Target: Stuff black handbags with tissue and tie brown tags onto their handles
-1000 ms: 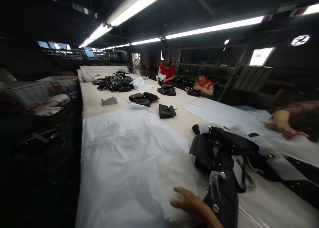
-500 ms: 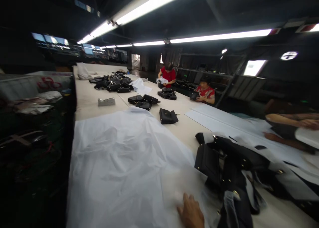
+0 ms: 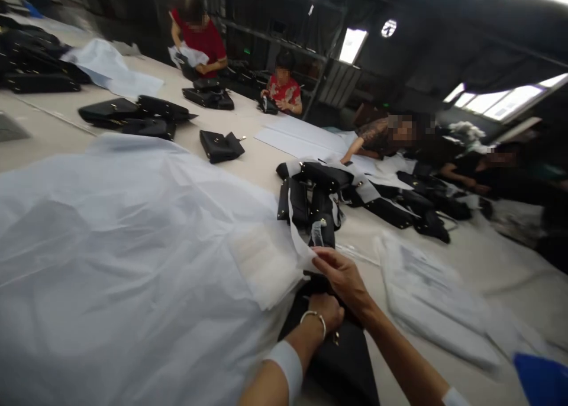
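A black handbag lies on the table right in front of me. My left hand, with a bracelet at the wrist, is closed on the bag's top edge. My right hand pinches the corner of a white tissue paper sheet that lies over the bag's left side. A big pile of white tissue paper spreads to the left. Just beyond my hands stands a cluster of black bags with white paper strips.
The long cream table carries more black bags and flat plastic sleeves. Several people sit or stand along its far side, one in red handling paper. A blue object shows at the bottom right.
The view has swung down and right. Both my hands have come onto the black bag, where only one lay flat on the paper before; the right hand now pinches the tissue sheet.
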The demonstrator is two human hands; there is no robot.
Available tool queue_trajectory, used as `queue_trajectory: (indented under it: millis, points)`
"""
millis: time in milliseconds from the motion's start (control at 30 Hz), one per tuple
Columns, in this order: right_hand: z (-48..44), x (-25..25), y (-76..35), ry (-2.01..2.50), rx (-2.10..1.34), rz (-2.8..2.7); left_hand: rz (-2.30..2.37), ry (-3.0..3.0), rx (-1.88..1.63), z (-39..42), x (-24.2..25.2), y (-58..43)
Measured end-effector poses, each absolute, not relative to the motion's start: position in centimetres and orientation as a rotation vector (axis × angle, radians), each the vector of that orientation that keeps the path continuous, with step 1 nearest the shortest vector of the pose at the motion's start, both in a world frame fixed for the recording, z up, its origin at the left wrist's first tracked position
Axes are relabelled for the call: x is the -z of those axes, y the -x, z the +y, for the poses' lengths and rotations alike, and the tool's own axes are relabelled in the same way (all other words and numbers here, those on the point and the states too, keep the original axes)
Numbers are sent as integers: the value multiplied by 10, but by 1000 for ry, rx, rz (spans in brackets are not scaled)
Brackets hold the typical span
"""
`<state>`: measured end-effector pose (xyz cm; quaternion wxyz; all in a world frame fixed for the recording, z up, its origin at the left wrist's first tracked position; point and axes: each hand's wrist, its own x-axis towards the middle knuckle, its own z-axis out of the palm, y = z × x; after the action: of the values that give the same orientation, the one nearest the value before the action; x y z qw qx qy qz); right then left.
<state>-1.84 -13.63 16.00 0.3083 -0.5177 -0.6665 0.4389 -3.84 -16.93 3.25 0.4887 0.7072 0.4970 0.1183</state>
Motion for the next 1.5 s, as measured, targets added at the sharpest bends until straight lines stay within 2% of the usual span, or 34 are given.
queue_trajectory:
  millis: [67,167,300,467,600,700,833,933,1033,1167,1300,1400,1500]
  points:
    - [-163,-189,-22,1361,-1108,-1671,1260,-1763,-204,-169,-30,37]
    - [-210,-219,-85,1450,-791,-1755,1282,-1832,-140,-169,-32,32]
    - [-266,-228,-155,1506,-445,-1926,1308,-1915,-105,-181,-40,14]
    - [-316,-184,-198,1465,-398,-2239,1326,-1964,-59,-211,-39,-19]
    - [-339,-133,-200,1419,-733,-2486,1252,-2032,-101,-226,-37,-17]
    - [-345,-103,-193,1471,-826,-2349,1235,-2101,-150,-234,-42,8]
    - [-347,-70,-176,1682,-503,-2069,1330,-2079,-164,-249,-44,43]
    - [-351,-51,-153,1570,-245,-2189,1360,-1978,-190,-254,-40,54]
    - [-353,-40,-130,1556,-141,-2305,1374,-1828,-267,-254,-44,60]
    - [-351,-38,-113,1680,-192,-2221,1361,-1642,-342,-260,-71,73]
    - [-348,-47,-122,1674,-392,-2193,1272,-1571,-117,-276,-99,83]
    - [-341,-60,-143,1647,-618,-2191,1270,-1604,17,-281,-102,82]
    - [-328,-72,-166,1764,-753,-2076,1279,-1498,-66,-277,-92,78]
